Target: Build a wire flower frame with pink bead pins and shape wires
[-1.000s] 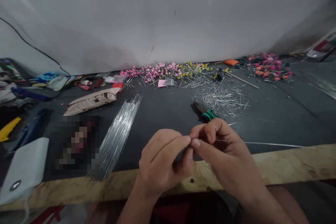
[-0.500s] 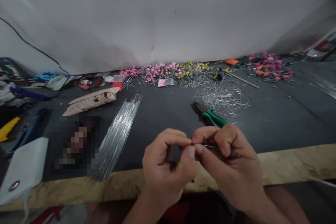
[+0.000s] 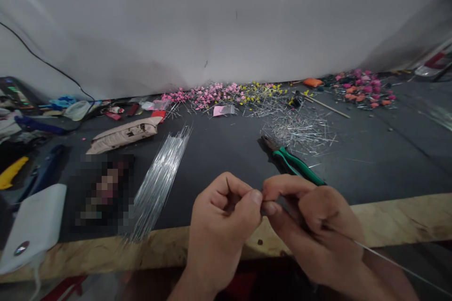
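My left hand (image 3: 226, 218) is closed in a pinch, thumb against forefinger, over the table's front edge. Whatever sits between those fingertips is covered by the thumb. Almost touching it, my right hand (image 3: 314, 225) pinches too, and a thin metal wire (image 3: 384, 257) runs out from under its curled fingers toward the lower right. Just beyond the right hand lie green-handled pliers (image 3: 294, 162), jaws pointing away to the left. To the left of both hands rests a bundle of straight silvery wires (image 3: 160, 176).
Behind the pliers is a heap of short wires (image 3: 300, 129). Along the wall lie pink-tipped stems (image 3: 212, 94), yellow-tipped ones (image 3: 263, 91) and a pink-orange pile (image 3: 365, 89). A beige pouch (image 3: 123, 135) and a white power bank (image 3: 35, 225) are on the left.
My right hand has shifted slightly right and down and turned, and a long wire now shows trailing from it. More of the pliers' handles is uncovered. The left hand stays pinched.
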Tool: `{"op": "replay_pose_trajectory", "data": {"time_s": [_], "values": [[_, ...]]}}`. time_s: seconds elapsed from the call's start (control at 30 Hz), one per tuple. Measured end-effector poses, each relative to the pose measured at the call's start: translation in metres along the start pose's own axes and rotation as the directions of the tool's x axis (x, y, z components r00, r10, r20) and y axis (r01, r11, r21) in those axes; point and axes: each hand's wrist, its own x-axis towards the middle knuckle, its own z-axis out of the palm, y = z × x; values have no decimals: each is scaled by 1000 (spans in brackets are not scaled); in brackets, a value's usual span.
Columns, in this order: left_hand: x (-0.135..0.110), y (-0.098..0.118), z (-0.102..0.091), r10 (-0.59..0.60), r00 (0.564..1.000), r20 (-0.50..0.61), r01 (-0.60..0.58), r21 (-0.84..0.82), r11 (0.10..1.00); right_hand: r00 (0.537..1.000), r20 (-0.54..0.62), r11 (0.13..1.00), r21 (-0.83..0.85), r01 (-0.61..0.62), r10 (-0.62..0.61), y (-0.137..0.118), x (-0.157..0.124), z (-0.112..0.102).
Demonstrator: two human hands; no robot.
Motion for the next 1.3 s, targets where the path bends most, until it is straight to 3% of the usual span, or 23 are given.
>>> {"op": "replay_pose_trajectory", "data": {"time_s": [0.1, 0.23, 0.33, 0.47, 0.57, 0.7, 0.77, 0.97, 1.3], "values": [[4, -3, -3, 1, 1000, 30, 0, -22, 1000, 992, -89, 992, 104, -76, 85, 2, 3, 5], [8, -8, -5, 238, 971, 27, -239, 50, 970, 957, -182, 934, 320, -160, 226, 3, 7, 11], [11, -9, -8, 444, 886, 136, -464, 221, 858, 944, -182, 890, 420, -178, 275, 2, 10, 10], [16, -8, -14, 639, 715, 285, -698, 359, 620, 942, -104, 838, 495, -229, 319, 1, 10, 4], [20, -7, -17, 698, 618, 362, -775, 431, 462, 936, -47, 790, 551, -268, 350, 1, 10, 1], [22, -6, -19, 725, 545, 421, -807, 499, 317, 929, 43, 742, 589, -321, 367, 0, 11, -2], [22, -6, -21, 732, 524, 435, -816, 502, 286, 927, 63, 734, 592, -333, 369, 0, 11, -3], [22, -3, -27, 691, 530, 492, -822, 500, 275, 928, 88, 729, 594, -340, 361, -1, 12, -4], [20, -7, -34, 686, 503, 526, -839, 486, 243, 908, 148, 703, 588, -399, 391, -1, 14, -5]]}}
